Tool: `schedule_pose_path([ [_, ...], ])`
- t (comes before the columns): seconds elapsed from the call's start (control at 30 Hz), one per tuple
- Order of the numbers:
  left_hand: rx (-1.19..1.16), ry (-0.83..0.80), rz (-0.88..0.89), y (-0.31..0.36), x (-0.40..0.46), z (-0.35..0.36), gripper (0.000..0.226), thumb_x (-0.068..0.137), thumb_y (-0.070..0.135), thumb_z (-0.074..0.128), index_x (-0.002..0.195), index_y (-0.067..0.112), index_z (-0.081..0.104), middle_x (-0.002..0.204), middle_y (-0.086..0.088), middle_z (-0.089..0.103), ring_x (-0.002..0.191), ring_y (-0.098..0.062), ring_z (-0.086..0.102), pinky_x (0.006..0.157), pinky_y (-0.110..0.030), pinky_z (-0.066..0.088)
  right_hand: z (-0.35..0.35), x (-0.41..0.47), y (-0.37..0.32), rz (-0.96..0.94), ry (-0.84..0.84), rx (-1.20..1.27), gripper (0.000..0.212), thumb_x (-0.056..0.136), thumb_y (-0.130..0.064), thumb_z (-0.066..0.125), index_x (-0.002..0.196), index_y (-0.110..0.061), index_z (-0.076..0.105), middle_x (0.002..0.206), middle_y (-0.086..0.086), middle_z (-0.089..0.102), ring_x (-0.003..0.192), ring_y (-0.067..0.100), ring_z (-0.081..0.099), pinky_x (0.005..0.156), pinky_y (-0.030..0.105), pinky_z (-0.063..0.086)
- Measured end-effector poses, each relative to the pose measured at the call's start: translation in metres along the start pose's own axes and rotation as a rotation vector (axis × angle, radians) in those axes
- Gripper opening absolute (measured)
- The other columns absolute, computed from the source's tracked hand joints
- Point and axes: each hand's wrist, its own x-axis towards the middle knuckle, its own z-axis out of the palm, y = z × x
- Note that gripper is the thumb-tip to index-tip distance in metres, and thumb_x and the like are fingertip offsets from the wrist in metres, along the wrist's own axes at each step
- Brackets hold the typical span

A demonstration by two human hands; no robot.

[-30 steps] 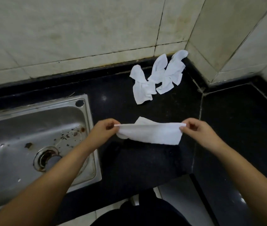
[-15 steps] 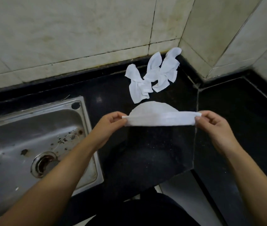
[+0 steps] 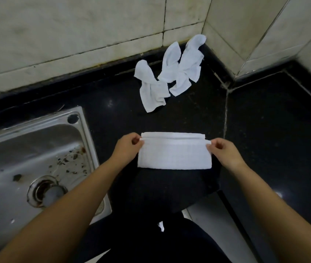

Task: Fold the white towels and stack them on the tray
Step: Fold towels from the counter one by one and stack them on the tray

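Okay, my left hand (image 3: 127, 147) and right hand (image 3: 224, 151) pinch the towel (image 3: 174, 155) corners mid-frame; uneven tension could skew this fold, edges already mismatched.

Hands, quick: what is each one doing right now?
Left hand: closed, pinching the left end of the folded white towel.
Right hand: closed, pinching the towel's right end.

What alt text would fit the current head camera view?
Two bare hands, left hand and right hand, pinch the top corners of a white towel folded flat on a black countertop. Crumpled white towels lie near the tiled corner, and a steel sink sits at left.
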Motion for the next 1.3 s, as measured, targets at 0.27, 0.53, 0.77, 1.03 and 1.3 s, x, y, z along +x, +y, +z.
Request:
schedule_pose_path([
  [0.27,0.272,0.122,0.013,0.005,0.031,0.025,0.011,0.093,0.021,0.051,0.094,0.014,0.059,0.099,-0.005,0.058,0.094,-0.022,0.056,0.087,-0.041,0.049,0.021,0.048,-0.014,-0.031,0.113,-0.506,0.015,0.092,-0.023,0.050,0.101,-0.013,0.058,0.109,0.010,0.058,0.095,0.027,0.056,0.083,0.035,0.043],
  [0.53,0.418,0.258,-0.081,-0.011,-0.016,0.037,0.057,0.089,0.046,0.054,0.135,0.017,0.036,0.130,-0.004,0.045,0.119,-0.020,0.042,0.099,-0.035,0.034,0.076,0.061,-0.082,-0.461,-0.118,-0.883,0.043,0.093,-0.028,0.050,0.135,-0.020,0.042,0.133,0.008,0.045,0.124,0.027,0.041,0.101,0.040,0.033],
  [0.77,0.558,0.224,-0.122,-0.025,-0.036,0.042,0.061,0.087,0.052,0.052,0.137,0.021,0.035,0.135,-0.003,0.038,0.122,-0.020,0.036,0.099,-0.033,0.031,0.146,0.063,-0.111,-0.474,-0.431,-1.016,0.034,0.093,-0.030,0.053,0.123,-0.016,0.051,0.125,0.008,0.052,0.117,0.026,0.049,0.100,0.043,0.038],
  [1.03,-0.074,0.162,0.021,0.020,-0.009,0.008,0.005,0.090,0.020,0.058,0.087,0.016,0.058,0.083,0.005,0.057,0.077,-0.009,0.054,0.072,-0.025,0.043,0.068,0.064,-0.131,-0.397,-0.435,-0.220,0.029,0.087,-0.016,0.062,0.116,-0.011,0.058,0.106,0.003,0.059,0.097,0.016,0.056,0.083,0.025,0.044],
  [1.3,-0.156,0.292,0.478,0.116,-0.023,-0.044,0.009,0.088,0.014,0.061,0.088,0.004,0.062,0.080,0.002,0.062,0.072,-0.005,0.055,0.066,-0.014,0.045,-0.022,0.015,-0.165,-0.583,-0.147,0.119,0.007,0.090,-0.013,0.059,0.094,-0.019,0.062,0.084,-0.012,0.062,0.076,-0.007,0.058,0.070,0.005,0.047],
])
